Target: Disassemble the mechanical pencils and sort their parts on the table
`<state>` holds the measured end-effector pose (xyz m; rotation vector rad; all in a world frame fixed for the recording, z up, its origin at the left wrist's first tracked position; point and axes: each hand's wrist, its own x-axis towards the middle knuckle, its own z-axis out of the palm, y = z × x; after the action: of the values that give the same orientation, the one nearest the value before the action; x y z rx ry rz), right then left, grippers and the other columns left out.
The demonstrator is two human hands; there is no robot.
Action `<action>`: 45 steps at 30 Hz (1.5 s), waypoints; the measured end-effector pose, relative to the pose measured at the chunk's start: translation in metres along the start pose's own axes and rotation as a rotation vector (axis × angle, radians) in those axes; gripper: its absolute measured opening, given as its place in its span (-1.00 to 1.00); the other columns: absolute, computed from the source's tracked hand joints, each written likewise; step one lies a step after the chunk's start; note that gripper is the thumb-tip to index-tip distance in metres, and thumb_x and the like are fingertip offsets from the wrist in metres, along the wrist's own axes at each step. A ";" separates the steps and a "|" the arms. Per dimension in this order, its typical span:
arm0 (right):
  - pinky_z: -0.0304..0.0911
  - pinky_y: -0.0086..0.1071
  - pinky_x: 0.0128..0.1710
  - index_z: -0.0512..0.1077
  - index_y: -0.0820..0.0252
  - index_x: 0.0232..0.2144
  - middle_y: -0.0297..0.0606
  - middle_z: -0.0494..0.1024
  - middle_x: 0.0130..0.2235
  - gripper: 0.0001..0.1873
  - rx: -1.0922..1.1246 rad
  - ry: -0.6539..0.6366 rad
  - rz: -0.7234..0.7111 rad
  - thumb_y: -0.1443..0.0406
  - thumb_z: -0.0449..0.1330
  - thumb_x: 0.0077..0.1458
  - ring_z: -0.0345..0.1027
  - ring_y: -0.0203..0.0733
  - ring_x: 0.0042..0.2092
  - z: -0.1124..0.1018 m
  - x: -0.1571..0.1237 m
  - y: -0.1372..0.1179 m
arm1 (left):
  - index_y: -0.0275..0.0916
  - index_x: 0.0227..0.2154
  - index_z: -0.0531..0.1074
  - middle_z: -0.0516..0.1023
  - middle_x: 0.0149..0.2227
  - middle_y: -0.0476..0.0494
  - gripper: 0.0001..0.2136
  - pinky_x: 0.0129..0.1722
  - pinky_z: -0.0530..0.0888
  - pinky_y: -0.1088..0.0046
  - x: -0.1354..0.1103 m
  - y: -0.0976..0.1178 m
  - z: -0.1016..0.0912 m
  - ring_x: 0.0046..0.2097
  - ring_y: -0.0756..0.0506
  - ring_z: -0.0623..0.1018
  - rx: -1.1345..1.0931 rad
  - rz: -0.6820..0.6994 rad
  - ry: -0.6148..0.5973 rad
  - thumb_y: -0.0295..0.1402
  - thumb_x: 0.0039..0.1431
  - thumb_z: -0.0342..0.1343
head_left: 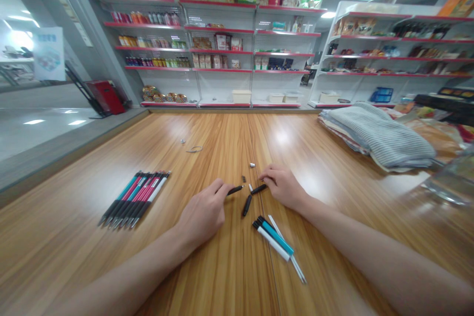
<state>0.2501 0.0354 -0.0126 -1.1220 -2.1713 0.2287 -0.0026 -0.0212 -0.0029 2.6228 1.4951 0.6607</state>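
Pinching a black pen part (234, 191) in the fingertips of the left hand (203, 214), closed up around one end and leaving the pointed tip poking out toward three o'clock. Holding the right hand (283, 186) with fingers bent and tips close together, right at the end of a black tube (258, 189); cannot tell whether actually gripping it or only touching. Counting the clock from that tube, showing another black piece (246, 206) just beside it at seven, a small dark bit (243, 178) at ten and a small silver piece (252, 165) near twelve. Having a white barrel (273, 243) and a teal barrel (278, 238) side by side at five, along with thin white rods (299, 271). Keeping a neat row of pens (135, 200) well apart at nine, and a thin ring (194, 149) at ten, all on the wooden table (222, 276). Showing folded striped cloth (388, 133) at two and stocked shelves (222, 70) beyond the table at twelve.
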 end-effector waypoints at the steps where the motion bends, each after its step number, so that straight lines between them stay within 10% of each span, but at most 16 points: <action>1: 0.26 -0.30 -0.15 0.51 0.20 -0.32 -0.22 0.47 -0.30 -0.80 -0.005 -0.002 0.017 0.44 0.09 0.15 0.35 -0.19 -0.21 0.000 0.000 0.001 | -0.16 -0.03 0.32 0.40 -0.17 -0.14 -0.65 -0.21 0.42 0.43 0.000 0.000 0.000 -0.19 -0.09 0.49 0.009 0.000 0.000 -0.58 0.18 -0.14; 13: 0.29 -0.30 -0.17 0.38 0.20 -0.07 -0.17 0.35 -0.23 -0.63 -0.011 0.080 -0.022 0.54 -0.01 0.12 0.30 -0.19 -0.20 -0.001 -0.005 -0.013 | -0.16 -0.04 0.35 0.41 -0.23 -0.10 -0.76 -0.22 0.44 0.46 0.000 0.008 -0.006 -0.21 -0.05 0.48 -0.051 0.074 0.012 -0.33 0.33 -0.13; 45: 0.33 -0.35 -0.26 0.42 0.21 -0.28 -0.21 0.48 -0.34 -0.92 0.226 0.168 -0.424 0.40 0.20 0.12 0.34 -0.24 -0.28 -0.006 -0.014 -0.045 | -0.16 0.00 0.31 0.42 -0.24 -0.09 -0.76 -0.26 0.39 0.44 -0.002 0.006 -0.005 -0.23 -0.04 0.45 -0.110 0.233 0.038 -0.37 0.31 -0.09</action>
<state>0.2299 -0.0040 0.0045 -0.5198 -2.1117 0.1756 -0.0005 -0.0265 0.0023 2.7358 1.1345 0.7897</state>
